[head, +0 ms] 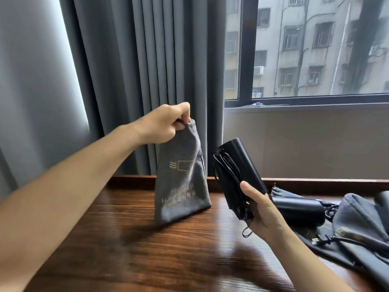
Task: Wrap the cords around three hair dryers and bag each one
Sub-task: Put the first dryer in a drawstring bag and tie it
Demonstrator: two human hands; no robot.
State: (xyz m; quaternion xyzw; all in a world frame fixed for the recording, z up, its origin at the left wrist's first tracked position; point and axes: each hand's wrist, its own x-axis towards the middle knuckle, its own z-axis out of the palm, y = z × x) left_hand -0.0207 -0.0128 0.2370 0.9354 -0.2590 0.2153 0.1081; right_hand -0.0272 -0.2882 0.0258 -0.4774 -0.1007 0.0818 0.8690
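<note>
Dark wood runs across the desk [130, 245] from the near edge to the far lip under the grey curtains [147, 60] and the window [305, 49].

Nearest on the right, the right hand [263, 216] grasps a black hair dryer [242, 171] round its lower end, barrel tilted up and away, with the cord [226, 165] looped along its left side and a loose bit hanging below the palm. Left of it, a little farther off, the left hand [162, 125] pinches the top hem of a grey drawstring bag [181, 180], lifting it so the bottom just brushes the desk. Dryer and bag sit close but apart.

The step in hand looks like bagging this dryer. The bag's mouth is gathered shut in the pinch, so I reckon it wants spreading open first. Then the dryer can go in barrel first, the cord loops held flat against the body so they don't snag on the hem or unwind.

By my count: three dryers, one held, a second dryer [299, 209] lying at the right and a third dryer [384, 199] only partly in view at the right edge. Bags: the lifted one plus the grey cloth [355, 220] bunched at the right, which seems to be two more bags, though I can't tell for certain.
</note>
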